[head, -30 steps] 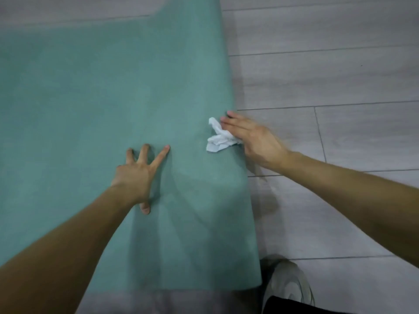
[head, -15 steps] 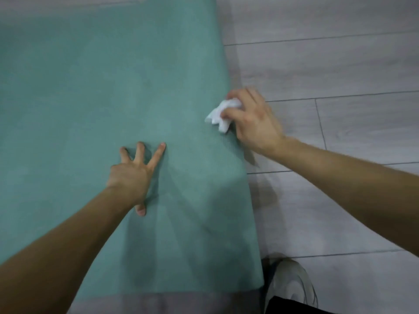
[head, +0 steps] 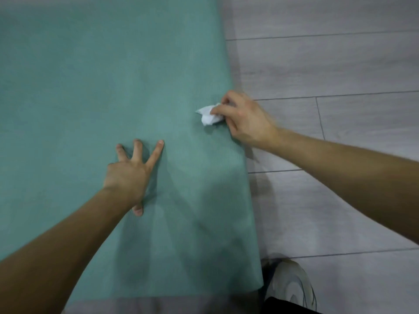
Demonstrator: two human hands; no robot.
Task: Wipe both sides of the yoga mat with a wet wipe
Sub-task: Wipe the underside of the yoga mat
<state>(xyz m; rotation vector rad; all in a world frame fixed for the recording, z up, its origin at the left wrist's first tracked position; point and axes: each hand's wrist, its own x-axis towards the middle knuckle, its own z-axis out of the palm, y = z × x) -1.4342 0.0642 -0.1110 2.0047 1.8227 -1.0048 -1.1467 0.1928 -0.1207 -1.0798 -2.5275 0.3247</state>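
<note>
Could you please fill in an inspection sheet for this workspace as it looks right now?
Surface: grey wood-look plank floor, with the mat spread flat on it.
Job's things: teal yoga mat, one side facing up; crumpled white wet wipe on the mat near its right edge.
Clutter: nothing seen.
Hands: left hand pressed on the mat with fingers spread; right hand grips the wet wipe at the mat's right edge.
Cables: nothing seen.
Surroundings: a light-coloured shoe on the floor by the mat's near right corner; arm shadows across the mat.
</note>
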